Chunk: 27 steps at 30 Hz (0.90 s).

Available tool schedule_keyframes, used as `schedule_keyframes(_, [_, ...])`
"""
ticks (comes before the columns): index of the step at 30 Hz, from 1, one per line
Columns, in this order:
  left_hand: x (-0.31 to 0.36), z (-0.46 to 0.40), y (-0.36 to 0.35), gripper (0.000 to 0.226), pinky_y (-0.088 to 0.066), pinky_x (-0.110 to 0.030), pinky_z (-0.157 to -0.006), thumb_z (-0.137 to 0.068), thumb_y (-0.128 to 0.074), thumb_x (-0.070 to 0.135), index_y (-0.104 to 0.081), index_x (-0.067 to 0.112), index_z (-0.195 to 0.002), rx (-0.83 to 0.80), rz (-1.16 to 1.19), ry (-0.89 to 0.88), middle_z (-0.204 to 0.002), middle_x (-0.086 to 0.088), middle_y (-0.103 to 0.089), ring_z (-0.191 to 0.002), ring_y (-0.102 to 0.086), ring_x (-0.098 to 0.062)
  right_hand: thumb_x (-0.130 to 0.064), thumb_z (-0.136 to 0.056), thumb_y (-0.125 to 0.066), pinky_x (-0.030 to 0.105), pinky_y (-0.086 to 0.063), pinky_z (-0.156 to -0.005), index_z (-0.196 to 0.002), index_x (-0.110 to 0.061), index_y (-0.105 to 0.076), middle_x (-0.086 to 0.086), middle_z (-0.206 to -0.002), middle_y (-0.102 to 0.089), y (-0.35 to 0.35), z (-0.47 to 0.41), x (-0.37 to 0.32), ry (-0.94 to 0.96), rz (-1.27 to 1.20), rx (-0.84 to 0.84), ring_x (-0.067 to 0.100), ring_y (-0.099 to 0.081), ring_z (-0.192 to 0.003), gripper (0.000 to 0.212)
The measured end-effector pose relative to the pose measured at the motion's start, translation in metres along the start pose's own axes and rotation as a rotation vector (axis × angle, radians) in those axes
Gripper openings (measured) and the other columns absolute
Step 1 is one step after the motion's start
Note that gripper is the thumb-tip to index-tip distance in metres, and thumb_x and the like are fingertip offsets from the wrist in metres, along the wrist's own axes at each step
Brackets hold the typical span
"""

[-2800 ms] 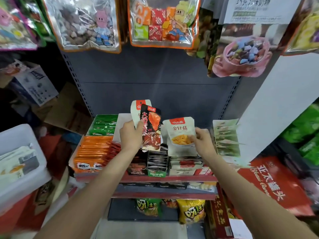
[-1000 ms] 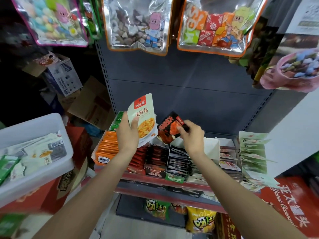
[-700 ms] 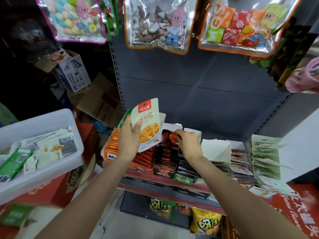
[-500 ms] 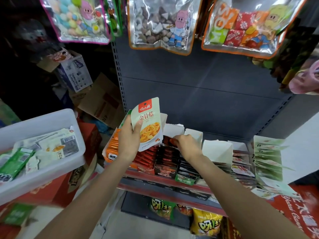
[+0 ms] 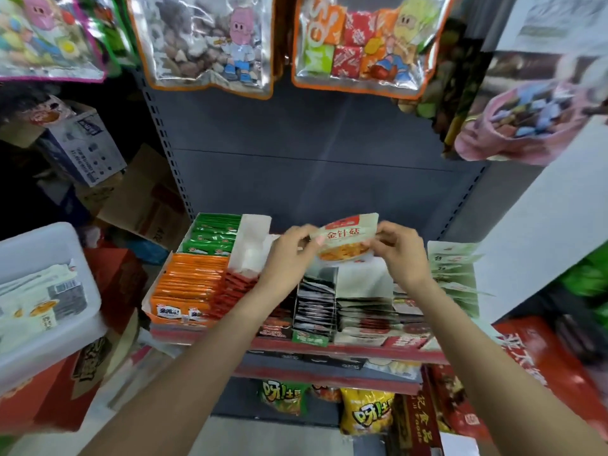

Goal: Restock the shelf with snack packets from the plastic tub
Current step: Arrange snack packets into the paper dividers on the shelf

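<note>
Packet (image 5: 347,240) of white snack with orange printing is held by both hands above the middle boxes of the shelf (image 5: 329,348). Nearest the camera, the two forearms reach up and forward from the bottom edge. The left hand (image 5: 289,250) pinches the packet's left edge with curled fingers; the right hand (image 5: 399,250) pinches its right edge the same way, so the packet hangs stretched between them, tilted a little and clear of the stock below.

At the near left, the tub (image 5: 77,255) sits on red cartons and holds more white packets, so by the look of it the restocking is unfinished.

Under the hands, open display boxes stand side by side on the shelf: orange packets (image 5: 187,284) at the left with green packets (image 5: 214,233) behind them, red and dark ones in the middle, white ones to the right. Which box the held packet belongs in cannot be read for certain, though the white row below the right hand seems likeliest.

The risks from here are plain. The rows are packed tight, so pushing the packet in could crumple it or tip neighbours forward off the shelf lip. A loose pinch at one edge could let it swing and drop into the wrong box.

Farther back, a grey back panel (image 5: 312,143) rises, and big sweet bags (image 5: 362,44) hang above.
</note>
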<state>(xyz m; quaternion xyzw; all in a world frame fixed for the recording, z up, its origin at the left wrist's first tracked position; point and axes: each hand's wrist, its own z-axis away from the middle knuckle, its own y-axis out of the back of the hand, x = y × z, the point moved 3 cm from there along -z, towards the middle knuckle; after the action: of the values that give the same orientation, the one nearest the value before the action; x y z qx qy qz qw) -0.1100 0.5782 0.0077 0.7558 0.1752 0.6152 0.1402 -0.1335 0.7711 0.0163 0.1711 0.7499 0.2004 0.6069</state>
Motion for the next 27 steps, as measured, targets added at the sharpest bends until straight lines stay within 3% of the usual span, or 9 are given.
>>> schedule_keyframes(2, [0.004, -0.003, -0.021, 0.017, -0.041, -0.02, -0.069, -0.095, -0.053, 0.015, -0.067, 0.012, -0.103, -0.059, -0.069, -0.017, -0.09, 0.001, -0.065, -0.084, -0.058, -0.014, -0.005, -0.085, -0.064, 0.042, -0.055, -0.074, -0.076, -0.011, -0.064, 0.001, -0.08, -0.073, 0.017, 0.007, 0.02, -0.045, 0.032, 0.048, 0.019, -0.069, -0.079, 0.011])
schedule_keyframes(5, [0.006, -0.004, -0.046, 0.019, -0.036, -0.015, -0.059, -0.095, -0.051, 0.013, -0.068, 0.011, -0.102, -0.063, -0.141, -0.017, -0.083, 0.004, -0.063, -0.078, -0.055, -0.012, -0.005, -0.086, -0.064, 0.045, -0.055, -0.072, -0.078, -0.002, -0.063, 0.01, -0.079, -0.072, 0.025, 0.016, 0.042, -0.107, 0.112, 0.082, 0.029, -0.068, -0.079, 0.008])
schedule_keyframes(8, [-0.007, -0.001, -0.055, 0.019, -0.032, -0.02, -0.059, -0.095, -0.052, 0.011, -0.068, 0.007, -0.104, -0.082, -0.226, 0.028, -0.081, -0.001, -0.064, -0.075, -0.053, -0.015, -0.007, -0.084, -0.066, 0.032, -0.053, -0.068, -0.077, 0.0, -0.064, 0.012, -0.08, -0.071, 0.019, 0.018, 0.056, -0.15, 0.238, -0.026, 0.029, -0.066, -0.077, 0.01])
schedule_keyframes(11, [-0.024, 0.003, -0.065, 0.022, -0.042, -0.016, -0.076, -0.093, -0.055, 0.009, -0.069, 0.011, -0.111, -0.228, -0.324, 0.051, -0.099, -0.004, -0.071, -0.087, -0.062, -0.015, -0.008, -0.085, -0.066, 0.012, -0.039, -0.059, -0.077, -0.007, -0.066, 0.001, -0.077, -0.064, 0.016, 0.023, 0.059, -0.15, 0.324, -0.109, 0.015, -0.058, -0.072, 0.008])
schedule_keyframes(13, [-0.028, 0.004, -0.071, 0.022, -0.046, -0.02, -0.088, -0.092, -0.057, 0.01, -0.067, 0.015, -0.111, -0.274, -0.336, 0.042, -0.108, -0.001, -0.069, -0.095, -0.063, -0.012, -0.006, -0.086, -0.064, 0.006, -0.039, -0.068, -0.091, -0.007, -0.071, -0.002, -0.084, -0.066, 0.016, 0.025, 0.057, -0.11, 0.314, -0.109, 0.01, -0.058, -0.076, 0.008])
schedule_keyframes(17, [-0.025, 0.007, -0.076, 0.01, -0.051, -0.036, -0.086, -0.088, -0.064, 0.026, -0.065, 0.024, -0.098, -0.356, -0.447, -0.002, -0.102, 0.005, -0.065, -0.096, -0.06, -0.012, -0.004, -0.087, -0.062, 0.028, -0.049, -0.09, -0.093, -0.008, -0.071, 0.006, -0.098, -0.071, 0.01, 0.027, 0.061, -0.185, 0.412, -0.261, 0.02, -0.066, -0.092, 0.012])
schedule_keyframes(20, [-0.021, 0.009, -0.07, 0.018, -0.048, -0.036, -0.089, -0.086, -0.064, 0.031, -0.066, 0.025, -0.103, -0.449, -0.527, -0.019, -0.109, 0.003, -0.062, -0.1, -0.058, -0.014, -0.007, -0.089, -0.059, 0.029, -0.044, -0.098, -0.108, -0.012, -0.067, 0.005, -0.117, -0.066, 0.005, 0.028, 0.051, -0.193, 0.414, -0.322, 0.021, -0.059, -0.11, 0.022])
schedule_keyframes(23, [-0.015, 0.007, -0.044, 0.012, -0.046, -0.028, -0.088, -0.088, -0.062, 0.023, -0.068, 0.023, -0.099, -0.335, -0.381, -0.013, -0.102, 0.007, -0.064, -0.096, -0.058, -0.009, -0.011, -0.09, -0.058, 0.031, -0.041, -0.103, -0.12, -0.014, -0.061, 0.005, -0.129, -0.058, -0.006, 0.025, 0.026, -0.131, 0.349, -0.256, 0.02, -0.052, -0.12, 0.03])
schedule_keyframes(27, [-0.018, 0.01, 0.017, 0.01, -0.042, -0.008, -0.071, -0.09, -0.06, 0.014, -0.067, 0.022, -0.09, -0.062, -0.209, 0.055, -0.09, 0.006, -0.069, -0.082, -0.061, -0.008, -0.011, -0.091, -0.055, 0.029, -0.043, -0.098, -0.122, -0.013, -0.059, 0.005, -0.123, -0.06, -0.039, 0.02, -0.021, -0.053, 0.258, -0.182, 0.018, -0.055, -0.116, 0.031])
